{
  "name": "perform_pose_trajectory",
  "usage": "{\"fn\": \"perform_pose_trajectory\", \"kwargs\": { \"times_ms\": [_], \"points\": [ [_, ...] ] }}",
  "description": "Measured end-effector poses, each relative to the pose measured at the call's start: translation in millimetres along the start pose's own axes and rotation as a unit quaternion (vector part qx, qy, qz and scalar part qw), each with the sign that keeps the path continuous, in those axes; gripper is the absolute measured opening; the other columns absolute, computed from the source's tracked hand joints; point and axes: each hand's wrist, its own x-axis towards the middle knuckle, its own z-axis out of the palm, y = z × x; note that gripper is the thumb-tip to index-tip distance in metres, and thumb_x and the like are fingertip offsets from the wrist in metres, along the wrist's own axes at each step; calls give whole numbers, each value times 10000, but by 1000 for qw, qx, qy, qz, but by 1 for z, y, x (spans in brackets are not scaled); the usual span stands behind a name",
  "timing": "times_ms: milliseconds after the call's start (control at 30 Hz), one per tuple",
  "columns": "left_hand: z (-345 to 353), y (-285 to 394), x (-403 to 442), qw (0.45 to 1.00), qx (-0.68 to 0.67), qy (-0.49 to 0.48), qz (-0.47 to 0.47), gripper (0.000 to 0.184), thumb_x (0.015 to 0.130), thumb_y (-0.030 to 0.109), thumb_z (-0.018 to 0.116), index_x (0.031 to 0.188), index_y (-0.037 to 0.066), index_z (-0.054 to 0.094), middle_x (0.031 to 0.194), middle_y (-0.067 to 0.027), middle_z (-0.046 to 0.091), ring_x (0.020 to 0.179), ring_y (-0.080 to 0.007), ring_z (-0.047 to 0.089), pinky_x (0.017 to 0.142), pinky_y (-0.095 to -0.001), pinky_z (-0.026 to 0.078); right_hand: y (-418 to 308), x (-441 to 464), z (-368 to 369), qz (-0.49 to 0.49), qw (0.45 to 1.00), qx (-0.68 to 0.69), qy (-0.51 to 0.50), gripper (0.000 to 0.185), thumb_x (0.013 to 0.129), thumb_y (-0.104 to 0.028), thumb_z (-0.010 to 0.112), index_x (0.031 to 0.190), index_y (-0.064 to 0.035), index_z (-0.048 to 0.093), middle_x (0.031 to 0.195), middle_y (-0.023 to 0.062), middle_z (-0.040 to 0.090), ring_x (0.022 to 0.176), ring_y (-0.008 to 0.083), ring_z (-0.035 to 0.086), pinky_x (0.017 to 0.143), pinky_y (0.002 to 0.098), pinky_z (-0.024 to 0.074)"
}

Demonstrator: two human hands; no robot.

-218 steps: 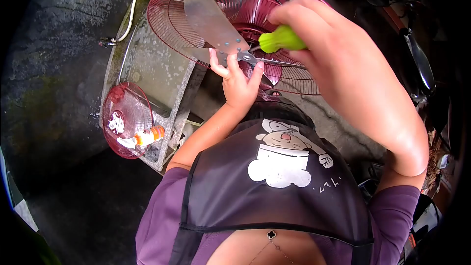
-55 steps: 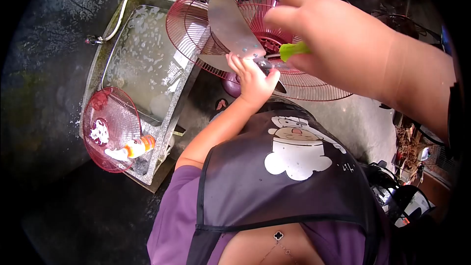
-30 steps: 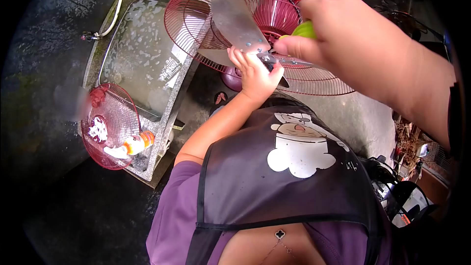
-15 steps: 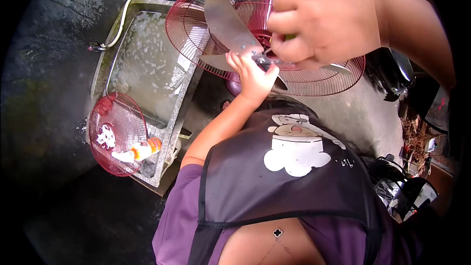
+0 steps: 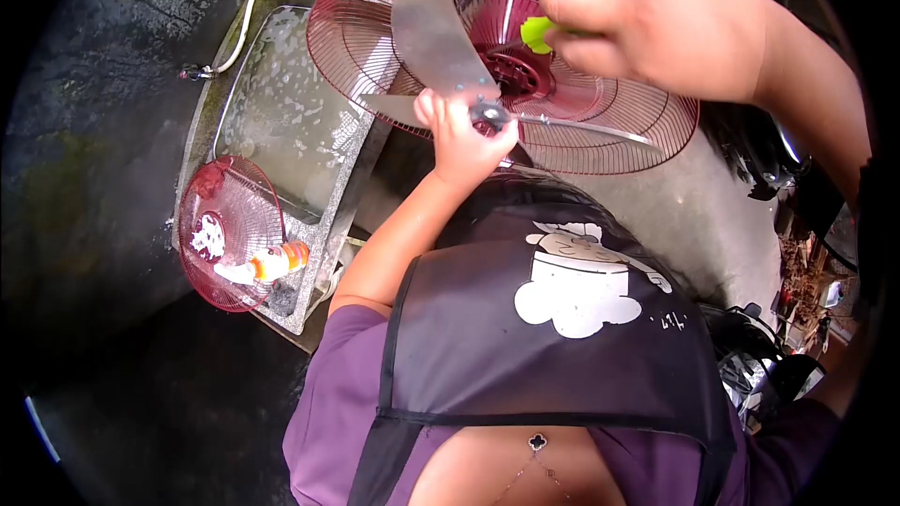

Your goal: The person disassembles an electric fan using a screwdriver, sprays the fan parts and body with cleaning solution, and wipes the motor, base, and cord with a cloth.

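I'm seeing the right hand (image 5: 656, 28) curling round a green handle (image 5: 536, 35) (mostly hiding), sitting farther than before from the fan blades (image 5: 431, 33), which the left hand (image 5: 459, 142) is gripping below.

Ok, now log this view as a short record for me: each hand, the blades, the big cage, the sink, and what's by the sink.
Left hand: gripping at the hub of the fan blades
Right hand: holding a green handle; its far end can't be made out
Blades: bare metal, in front of the red wire cage
Sink: holds cloudy water
At the sink's near corner: small red wire cover, orange-and-white bottle
Hose: pale, curving near the far corner
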Motion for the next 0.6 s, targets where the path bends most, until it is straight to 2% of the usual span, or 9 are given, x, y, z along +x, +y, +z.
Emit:
{"fn": "perform_pose_trajectory", "kwargs": {
  "times_ms": [67,133,200,267,300,400,433,500,600],
  "points": [
    [-16,4,-6,999,27,-35,26,537,576,254,806,1016,88,546,1038,-142,527,1036,-401,462,931,-543,314,15,17,-42,221,897,297,-243,381,1017,-425,423,1183,-106,551,780,186,670,718,353,675,705,475,524],
    [-28,8,-9,998,16,-41,41,551,580,282,809,1019,82,542,1033,-139,521,994,-388,472,925,-540,312,20,19,-46,298,857,277,-315,382,1021,-414,409,1181,-104,566,870,199,674,794,348,675,737,470,519],
    [-40,10,-8,998,40,-25,29,521,601,269,829,985,79,533,985,-128,521,962,-359,466,903,-509,319,16,15,-41,277,885,213,-307,386,1026,-403,395,1180,-102,581,960,212,677,870,343,675,770,464,515],
    [-48,-3,-12,998,53,14,7,487,629,233,838,954,72,513,948,-137,515,948,-340,452,885,-477,325,24,-3,-7,137,975,67,-163,314,927,-280,496,1167,-113,610,1073,136,635,855,289,623,753,405,503],
    [-56,-9,-13,998,63,22,-12,496,614,213,829,955,65,501,949,-148,504,952,-344,443,874,-481,328,21,-19,20,-19,996,-83,39,330,832,-187,590,1154,-126,622,1116,65,586,781,237,572,700,354,491],
    [-87,-11,-15,984,148,53,-85,523,612,218,809,1016,52,521,967,-163,495,967,-353,440,889,-483,336,4,-30,4,15,995,-99,-3,480,799,-155,568,1278,-138,582,1213,100,583,825,251,567,746,369,487],
    [-97,-13,-21,976,173,64,-119,539,613,223,803,1043,48,529,974,-165,493,976,-358,442,904,-481,337,0,-34,7,22,991,-117,68,432,806,-149,561,1236,-156,592,1226,60,595,778,220,563,717,336,479],
    [-118,-26,-35,953,253,103,-133,605,615,273,802,1107,38,538,1061,-187,502,1045,-375,447,953,-476,339,-19,-41,-8,102,984,-85,121,477,738,-109,697,1214,-131,666,1150,119,652,848,263,634,726,362,509],
    [-155,-23,-63,899,343,108,-250,597,624,306,790,1068,-4,539,1100,-214,525,1105,-399,448,1000,-498,323,-54,-80,16,289,908,131,275,357,890,-17,667,1246,-5,643,1188,189,649,1093,340,630,977,417,492]
  ]
}}
